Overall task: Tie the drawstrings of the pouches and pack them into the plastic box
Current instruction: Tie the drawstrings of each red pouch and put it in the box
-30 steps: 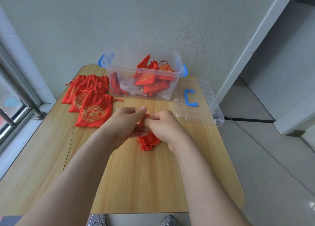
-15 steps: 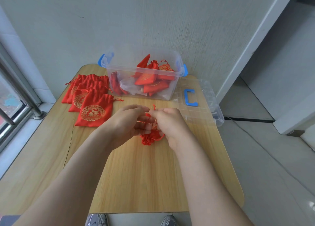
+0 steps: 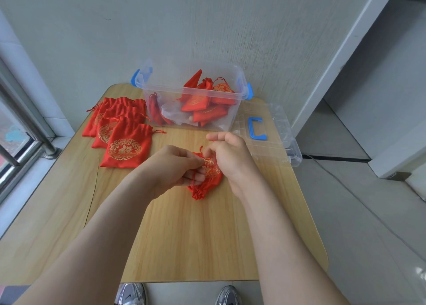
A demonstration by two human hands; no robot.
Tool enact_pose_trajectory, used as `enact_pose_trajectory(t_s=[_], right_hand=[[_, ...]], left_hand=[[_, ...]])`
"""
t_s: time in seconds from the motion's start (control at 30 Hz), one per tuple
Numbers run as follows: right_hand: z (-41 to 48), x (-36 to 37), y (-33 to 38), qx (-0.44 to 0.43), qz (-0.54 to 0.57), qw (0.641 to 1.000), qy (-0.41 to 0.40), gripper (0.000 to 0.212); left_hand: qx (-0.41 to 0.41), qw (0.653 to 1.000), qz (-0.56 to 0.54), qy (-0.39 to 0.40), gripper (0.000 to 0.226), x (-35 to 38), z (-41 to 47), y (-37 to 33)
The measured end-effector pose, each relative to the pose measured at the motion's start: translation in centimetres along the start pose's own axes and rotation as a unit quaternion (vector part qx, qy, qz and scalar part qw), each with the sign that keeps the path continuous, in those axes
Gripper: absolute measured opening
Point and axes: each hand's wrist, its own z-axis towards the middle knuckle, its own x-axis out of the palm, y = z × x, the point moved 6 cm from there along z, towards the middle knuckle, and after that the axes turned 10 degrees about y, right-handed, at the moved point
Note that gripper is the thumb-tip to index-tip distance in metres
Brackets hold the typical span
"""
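A small red pouch (image 3: 208, 178) with gold print lies gathered on the wooden table (image 3: 184, 235) between my hands. My left hand (image 3: 175, 166) pinches its red drawstring against the pouch. My right hand (image 3: 228, 155) pinches the other end of the string just above the pouch, its first finger stretched out. A clear plastic box (image 3: 191, 95) with blue latches stands at the back of the table and holds several tied red pouches. A stack of flat red pouches (image 3: 122, 129) lies to the left of the box.
The box's clear lid (image 3: 265, 132) with a blue handle lies at the table's right edge, partly overhanging. A wall runs behind the table and a window rail (image 3: 27, 125) along the left. My shoes show below the near table edge.
Both hands have shifted slightly away from me with the pouch. My right hand has lifted and pulled the string up, showing the pouch's gold print between the hands.
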Motion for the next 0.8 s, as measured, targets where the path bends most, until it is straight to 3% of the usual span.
enact_pose_trajectory(t_s=[0.23,0.47,0.63,0.8], right_hand=[[-0.2,-0.3,0.9,-0.085,-0.018,0.995,0.058,0.014],[-0.3,-0.2,0.8,-0.104,-0.051,0.989,0.090,0.010],[-0.3,-0.5,0.6,-0.106,-0.066,0.988,0.092,0.011],[-0.4,-1.0,0.6,-0.114,-0.150,0.981,0.042,0.045]], left_hand=[[0.010,0.999,0.040,0.015,0.019,0.0,-0.2,-0.5],[0.001,0.995,0.045,0.084,0.017,0.8,-0.8,-0.8],[0.017,0.995,0.061,0.082,0.030,0.6,-1.1,-1.1],[0.015,0.996,0.063,0.055,0.029,0.0,-1.2,-0.9]])
